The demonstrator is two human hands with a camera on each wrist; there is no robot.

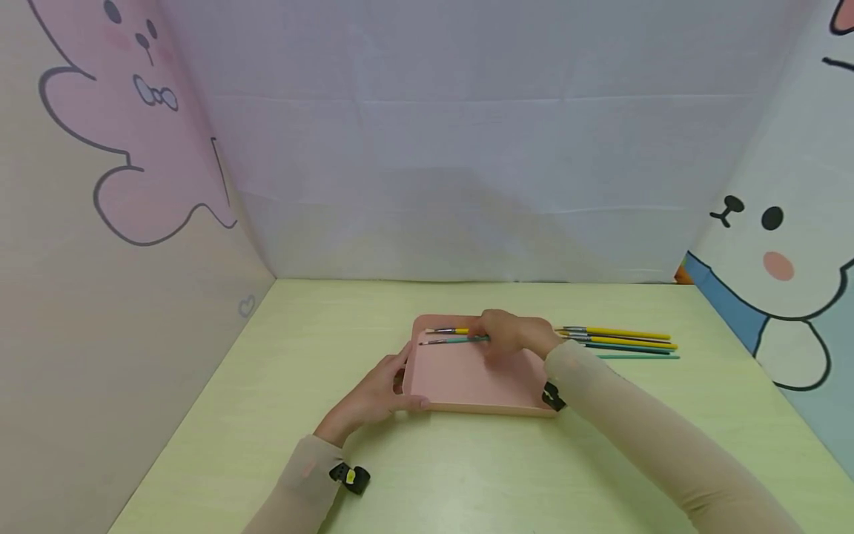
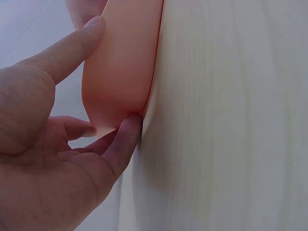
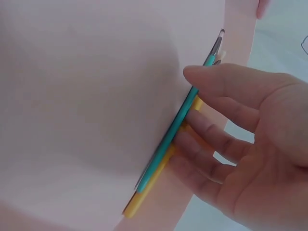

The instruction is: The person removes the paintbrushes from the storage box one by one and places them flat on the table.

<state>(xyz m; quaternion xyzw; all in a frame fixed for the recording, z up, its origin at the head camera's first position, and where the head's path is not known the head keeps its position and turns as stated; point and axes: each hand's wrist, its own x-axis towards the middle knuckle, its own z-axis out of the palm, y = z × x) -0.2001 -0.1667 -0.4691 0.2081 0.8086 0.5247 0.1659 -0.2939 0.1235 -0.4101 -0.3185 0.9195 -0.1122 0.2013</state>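
Observation:
A shallow pink tray [image 1: 480,382] lies on the table. My left hand [image 1: 380,389] grips its left near corner, thumb along the front wall and fingers at the left side. Over the tray's far part, my right hand [image 1: 510,334] pinches a teal paintbrush [image 3: 175,125] between thumb and fingers. Beside that brush, along the far wall, lies a yellow paintbrush [image 3: 139,199], its middle partly behind the fingers. Both brushes have their bristles to the left in the head view.
To the right of the tray, several more paintbrushes lie side by side on the table, among them a yellow brush [image 1: 627,332] and a thin teal brush [image 1: 640,357]. A pale curtain [image 1: 454,185] closes off the back, and printed cloth hangs at both sides.

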